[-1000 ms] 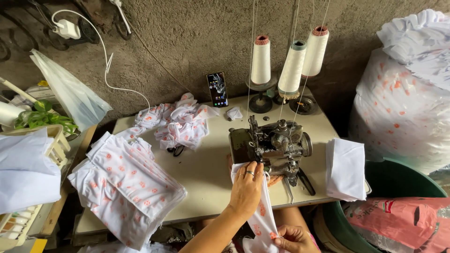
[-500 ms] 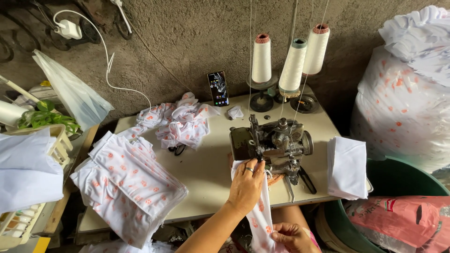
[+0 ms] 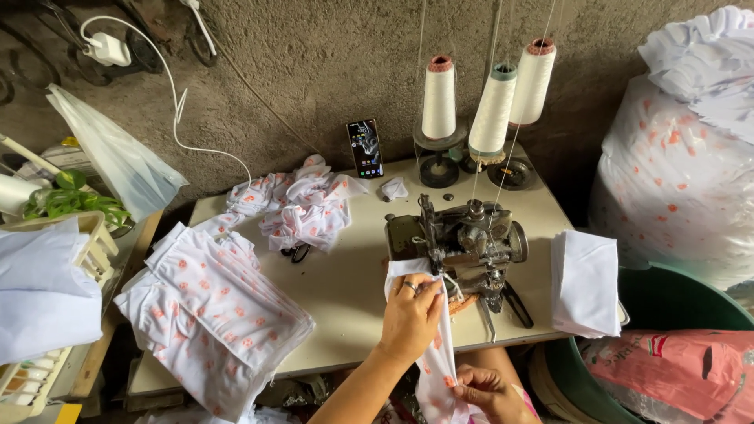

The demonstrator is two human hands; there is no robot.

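A dark metal sewing machine [image 3: 463, 245] stands on a pale table [image 3: 345, 290]. A white cloth strip with orange spots [image 3: 433, 345] runs from the machine's front down over the table edge. My left hand [image 3: 410, 316], a ring on one finger, presses the cloth flat against the table just before the machine. My right hand [image 3: 485, 391] is below the table edge and pinches the hanging lower end of the same cloth.
A stack of spotted cloth pieces [image 3: 212, 302] lies at the table's left, a crumpled heap [image 3: 302, 206] behind it. Folded white pieces [image 3: 585, 281] lie at the right. Three thread cones [image 3: 491, 102] and a phone [image 3: 365, 148] stand by the wall. A green tub [image 3: 667, 306] sits right.
My left hand has stayed on the cloth at the machine, shifting slightly. My right hand has moved a little left below the table edge, drawing the hanging cloth straighter.
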